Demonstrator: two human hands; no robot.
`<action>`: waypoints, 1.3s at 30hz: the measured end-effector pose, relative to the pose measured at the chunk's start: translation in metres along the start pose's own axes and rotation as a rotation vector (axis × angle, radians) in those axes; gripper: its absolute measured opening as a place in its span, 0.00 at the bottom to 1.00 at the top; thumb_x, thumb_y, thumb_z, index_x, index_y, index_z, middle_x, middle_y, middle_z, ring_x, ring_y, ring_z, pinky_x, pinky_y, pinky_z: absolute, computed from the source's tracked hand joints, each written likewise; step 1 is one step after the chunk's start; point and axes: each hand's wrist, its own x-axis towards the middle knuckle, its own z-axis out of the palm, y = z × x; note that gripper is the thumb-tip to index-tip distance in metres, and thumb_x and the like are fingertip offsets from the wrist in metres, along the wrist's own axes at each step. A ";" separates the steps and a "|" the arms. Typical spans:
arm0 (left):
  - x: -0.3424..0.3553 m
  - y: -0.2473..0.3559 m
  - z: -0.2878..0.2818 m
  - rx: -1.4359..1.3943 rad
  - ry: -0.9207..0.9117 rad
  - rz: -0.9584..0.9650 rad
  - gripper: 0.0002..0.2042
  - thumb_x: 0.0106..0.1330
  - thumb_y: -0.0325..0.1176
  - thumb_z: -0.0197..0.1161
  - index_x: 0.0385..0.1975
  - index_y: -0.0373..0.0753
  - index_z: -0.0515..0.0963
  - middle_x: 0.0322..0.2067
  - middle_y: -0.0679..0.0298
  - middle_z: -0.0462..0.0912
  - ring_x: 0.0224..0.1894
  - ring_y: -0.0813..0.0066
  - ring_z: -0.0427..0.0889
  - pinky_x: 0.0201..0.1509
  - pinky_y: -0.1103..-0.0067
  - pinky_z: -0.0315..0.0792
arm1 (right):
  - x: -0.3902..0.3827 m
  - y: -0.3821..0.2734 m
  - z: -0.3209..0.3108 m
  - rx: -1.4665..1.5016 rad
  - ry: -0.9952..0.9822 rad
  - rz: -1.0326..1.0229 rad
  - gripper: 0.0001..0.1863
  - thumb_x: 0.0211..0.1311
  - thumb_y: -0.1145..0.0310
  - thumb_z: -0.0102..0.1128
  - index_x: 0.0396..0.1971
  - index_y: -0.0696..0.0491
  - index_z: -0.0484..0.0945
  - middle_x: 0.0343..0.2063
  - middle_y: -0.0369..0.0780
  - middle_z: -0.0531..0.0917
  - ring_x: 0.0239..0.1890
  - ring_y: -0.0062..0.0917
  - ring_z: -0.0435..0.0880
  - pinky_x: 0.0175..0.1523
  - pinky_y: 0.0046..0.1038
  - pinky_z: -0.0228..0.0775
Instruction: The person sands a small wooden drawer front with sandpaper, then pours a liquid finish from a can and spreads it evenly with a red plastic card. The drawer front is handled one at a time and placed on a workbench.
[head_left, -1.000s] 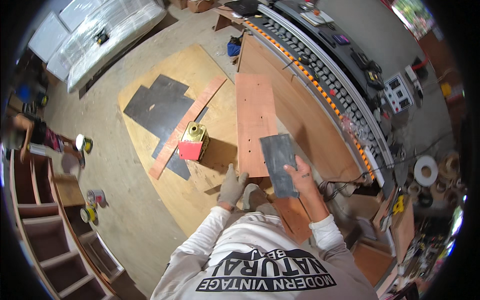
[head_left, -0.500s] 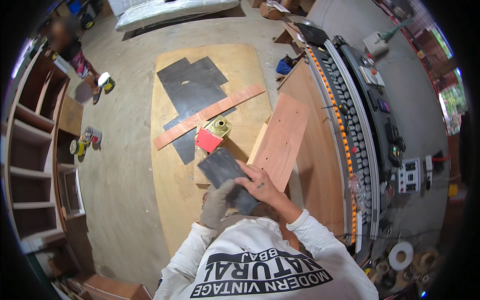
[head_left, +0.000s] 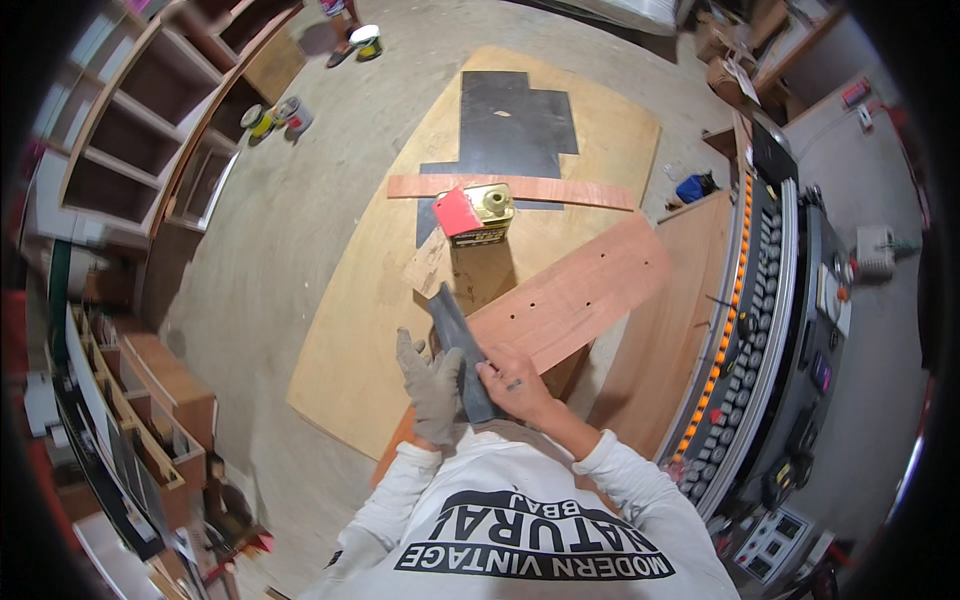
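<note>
My right hand [head_left: 515, 382], bare, grips a dark grey flexible sheet piece [head_left: 458, 325] by its right edge. The piece is turned nearly edge-on in front of my body. My left hand [head_left: 430, 388], in a grey work glove, is at the sheet's left side with its fingers stretched apart; its thumb side lies against the sheet. Just beyond stands a gold rectangular tin [head_left: 495, 202] with a round spout, and a flat red piece [head_left: 458, 212] rests on its top. A reddish wooden board with several holes [head_left: 570, 290] lies to the right of my hands.
Larger dark sheets [head_left: 505, 125] lie on the plywood worktop [head_left: 360, 330], crossed by a thin wooden strip [head_left: 580, 192]. A long machine with an orange-marked rail [head_left: 735, 290] runs along the right. Wooden shelving [head_left: 150, 90], paint tins [head_left: 292, 115] and a person's legs [head_left: 342, 40] are at the left.
The dark piece has turned from showing its broad face to nearly edge-on. My left hand's fingers have spread off it. The view has swung left, so the surroundings appear rotated.
</note>
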 end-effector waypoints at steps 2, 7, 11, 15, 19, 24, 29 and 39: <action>-0.018 0.006 -0.006 0.045 0.017 -0.001 0.37 0.73 0.38 0.65 0.77 0.33 0.55 0.59 0.56 0.77 0.55 0.70 0.79 0.57 0.74 0.77 | -0.006 0.003 0.015 -0.071 -0.040 -0.070 0.15 0.64 0.78 0.59 0.51 0.62 0.81 0.40 0.53 0.79 0.41 0.52 0.81 0.46 0.44 0.76; -0.034 -0.012 -0.017 -0.202 -0.010 -0.330 0.31 0.78 0.43 0.59 0.75 0.36 0.60 0.53 0.59 0.79 0.50 0.72 0.79 0.54 0.74 0.77 | -0.018 0.007 0.049 0.062 -0.351 -0.268 0.16 0.62 0.78 0.62 0.51 0.61 0.79 0.48 0.53 0.78 0.46 0.51 0.81 0.49 0.45 0.76; -0.025 -0.081 -0.016 -0.157 0.090 -0.291 0.21 0.80 0.44 0.55 0.63 0.36 0.68 0.48 0.59 0.80 0.42 0.67 0.83 0.47 0.72 0.79 | -0.009 0.035 0.017 -0.002 -0.428 -0.197 0.14 0.65 0.74 0.63 0.50 0.61 0.79 0.52 0.53 0.79 0.53 0.54 0.79 0.59 0.48 0.72; -0.027 -0.124 0.004 0.963 -0.184 -0.055 0.15 0.78 0.43 0.55 0.46 0.35 0.73 0.38 0.47 0.84 0.31 0.51 0.86 0.39 0.61 0.80 | 0.029 0.100 -0.061 -0.528 -0.122 -0.247 0.22 0.71 0.67 0.60 0.62 0.59 0.76 0.63 0.54 0.74 0.67 0.59 0.69 0.75 0.50 0.59; -0.043 -0.122 0.066 0.103 0.035 -0.047 0.24 0.80 0.45 0.52 0.67 0.38 0.59 0.54 0.41 0.75 0.51 0.42 0.79 0.55 0.60 0.74 | 0.033 0.158 -0.100 -0.824 -0.084 -0.093 0.29 0.73 0.58 0.56 0.71 0.53 0.71 0.77 0.52 0.58 0.78 0.62 0.51 0.78 0.60 0.46; 0.020 -0.110 0.076 -0.053 0.063 -0.209 0.32 0.81 0.48 0.48 0.77 0.36 0.52 0.65 0.35 0.71 0.65 0.35 0.73 0.65 0.59 0.72 | 0.011 0.181 -0.086 -1.083 -0.179 -0.162 0.33 0.75 0.51 0.50 0.75 0.48 0.66 0.80 0.50 0.53 0.80 0.61 0.44 0.75 0.72 0.35; 0.065 -0.122 0.080 0.001 0.190 -0.182 0.29 0.81 0.52 0.46 0.70 0.34 0.65 0.48 0.30 0.82 0.54 0.27 0.79 0.56 0.53 0.74 | 0.012 0.176 -0.079 -1.101 -0.165 -0.114 0.32 0.76 0.53 0.48 0.76 0.47 0.65 0.81 0.48 0.50 0.81 0.60 0.41 0.76 0.71 0.33; -0.067 -0.131 0.093 0.271 0.166 -0.268 0.27 0.81 0.51 0.48 0.61 0.30 0.72 0.44 0.32 0.82 0.52 0.30 0.79 0.53 0.53 0.75 | 0.009 0.173 -0.079 -1.086 -0.062 -0.238 0.32 0.76 0.53 0.46 0.76 0.45 0.64 0.81 0.48 0.50 0.80 0.60 0.43 0.77 0.70 0.32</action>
